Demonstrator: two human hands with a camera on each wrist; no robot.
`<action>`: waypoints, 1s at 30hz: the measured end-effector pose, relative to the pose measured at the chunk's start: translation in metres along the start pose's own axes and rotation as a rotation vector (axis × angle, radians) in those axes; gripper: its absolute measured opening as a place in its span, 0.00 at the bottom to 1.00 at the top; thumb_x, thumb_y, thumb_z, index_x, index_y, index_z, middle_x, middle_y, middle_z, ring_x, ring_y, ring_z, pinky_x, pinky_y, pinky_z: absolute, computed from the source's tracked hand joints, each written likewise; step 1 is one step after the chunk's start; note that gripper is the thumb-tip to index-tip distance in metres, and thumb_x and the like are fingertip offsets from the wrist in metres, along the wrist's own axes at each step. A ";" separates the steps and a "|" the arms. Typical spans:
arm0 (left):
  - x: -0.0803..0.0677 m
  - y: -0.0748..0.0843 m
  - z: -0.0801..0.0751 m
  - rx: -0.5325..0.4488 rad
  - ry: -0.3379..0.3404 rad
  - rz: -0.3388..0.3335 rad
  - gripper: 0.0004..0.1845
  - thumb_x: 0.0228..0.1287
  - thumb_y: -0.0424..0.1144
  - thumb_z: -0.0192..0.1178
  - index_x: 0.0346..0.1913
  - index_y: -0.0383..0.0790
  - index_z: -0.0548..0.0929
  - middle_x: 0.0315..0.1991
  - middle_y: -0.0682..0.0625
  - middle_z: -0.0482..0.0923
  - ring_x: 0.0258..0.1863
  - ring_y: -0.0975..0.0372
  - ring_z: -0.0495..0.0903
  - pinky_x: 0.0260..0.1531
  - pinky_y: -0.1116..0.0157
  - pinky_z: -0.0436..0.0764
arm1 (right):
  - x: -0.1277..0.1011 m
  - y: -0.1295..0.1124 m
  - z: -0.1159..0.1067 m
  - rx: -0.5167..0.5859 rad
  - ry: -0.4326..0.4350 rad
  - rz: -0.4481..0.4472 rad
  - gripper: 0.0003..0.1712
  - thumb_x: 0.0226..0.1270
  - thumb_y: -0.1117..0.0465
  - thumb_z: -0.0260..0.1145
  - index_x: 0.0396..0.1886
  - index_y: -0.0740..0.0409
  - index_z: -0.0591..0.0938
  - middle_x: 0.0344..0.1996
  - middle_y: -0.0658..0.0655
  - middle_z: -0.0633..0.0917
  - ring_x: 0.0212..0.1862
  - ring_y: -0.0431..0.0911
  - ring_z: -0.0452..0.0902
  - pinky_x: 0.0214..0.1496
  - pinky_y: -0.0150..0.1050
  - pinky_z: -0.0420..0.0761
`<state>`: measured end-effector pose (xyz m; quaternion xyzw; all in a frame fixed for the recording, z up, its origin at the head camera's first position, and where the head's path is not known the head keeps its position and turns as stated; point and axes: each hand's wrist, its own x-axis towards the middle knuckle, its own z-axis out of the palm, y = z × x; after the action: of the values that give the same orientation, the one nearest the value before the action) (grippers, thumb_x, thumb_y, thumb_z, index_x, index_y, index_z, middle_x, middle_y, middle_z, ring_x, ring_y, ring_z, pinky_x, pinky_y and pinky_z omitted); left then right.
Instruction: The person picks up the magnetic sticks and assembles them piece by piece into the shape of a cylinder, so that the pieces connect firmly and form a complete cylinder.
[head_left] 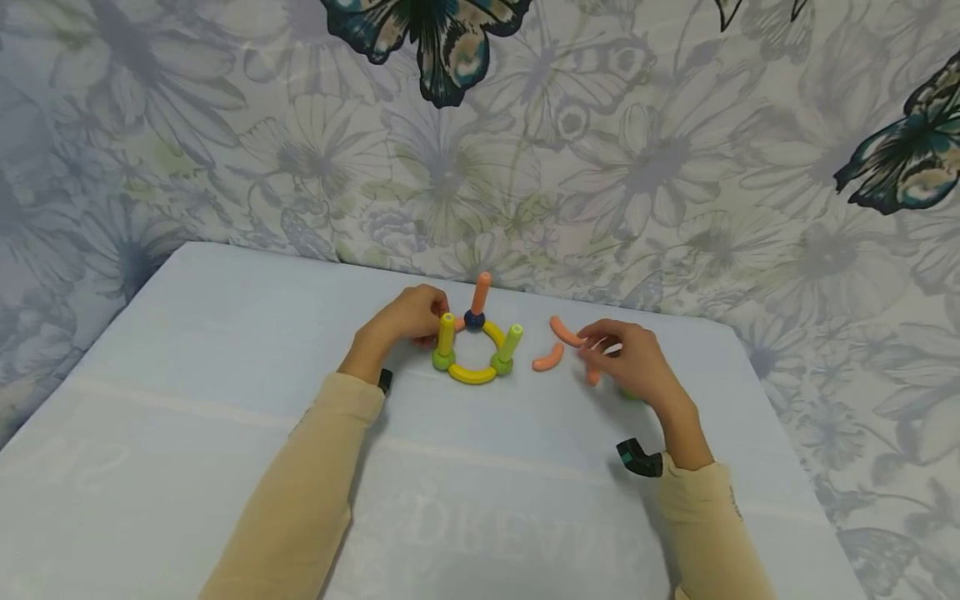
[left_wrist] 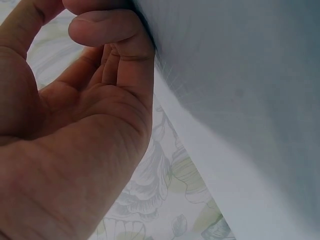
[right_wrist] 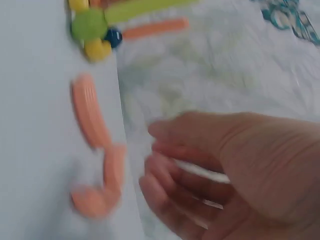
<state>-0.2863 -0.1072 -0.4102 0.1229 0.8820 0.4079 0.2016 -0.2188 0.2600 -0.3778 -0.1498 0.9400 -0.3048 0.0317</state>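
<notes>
A toy ring (head_left: 472,377) of curved pieces and balls stands on the table, with upright rods on its balls. At its left side my left hand (head_left: 412,315) pinches an orange curved piece (head_left: 460,325) of the ring; a yellow rod (head_left: 446,336) partly hides the contact. In the left wrist view the fingers are curled, tips out of frame. My right hand (head_left: 630,358) hovers by loose orange curved pieces (head_left: 549,358), its fingers loosely bent and nothing between them in the right wrist view. Those pieces (right_wrist: 90,110) lie just beyond the fingertips.
A green ball (head_left: 632,395) is mostly hidden beneath my right hand. The white table (head_left: 225,467) ends at a wall (head_left: 600,192) covered with flowers and butterflies, close behind the ring.
</notes>
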 end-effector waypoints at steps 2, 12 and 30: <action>0.000 0.000 -0.002 0.004 -0.004 -0.001 0.14 0.73 0.45 0.67 0.43 0.35 0.80 0.26 0.46 0.80 0.19 0.59 0.77 0.24 0.65 0.76 | -0.007 0.009 -0.010 -0.051 0.062 0.027 0.17 0.72 0.60 0.72 0.57 0.59 0.86 0.46 0.60 0.89 0.48 0.54 0.86 0.52 0.53 0.85; 0.002 -0.002 -0.001 -0.009 -0.003 0.001 0.10 0.71 0.39 0.68 0.42 0.35 0.81 0.24 0.47 0.79 0.19 0.59 0.76 0.24 0.65 0.76 | -0.015 0.049 -0.032 -0.180 0.043 0.292 0.26 0.77 0.53 0.67 0.63 0.68 0.81 0.59 0.75 0.82 0.61 0.68 0.79 0.59 0.63 0.80; 0.003 -0.002 0.000 -0.009 -0.006 0.005 0.16 0.74 0.47 0.67 0.42 0.36 0.80 0.23 0.47 0.78 0.18 0.59 0.75 0.22 0.64 0.75 | -0.014 0.060 -0.027 -0.188 0.000 0.396 0.32 0.73 0.41 0.68 0.53 0.69 0.85 0.49 0.70 0.87 0.49 0.61 0.82 0.46 0.53 0.83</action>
<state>-0.2886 -0.1075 -0.4128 0.1254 0.8791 0.4121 0.2039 -0.2256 0.3257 -0.3916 0.0352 0.9753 -0.2039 0.0769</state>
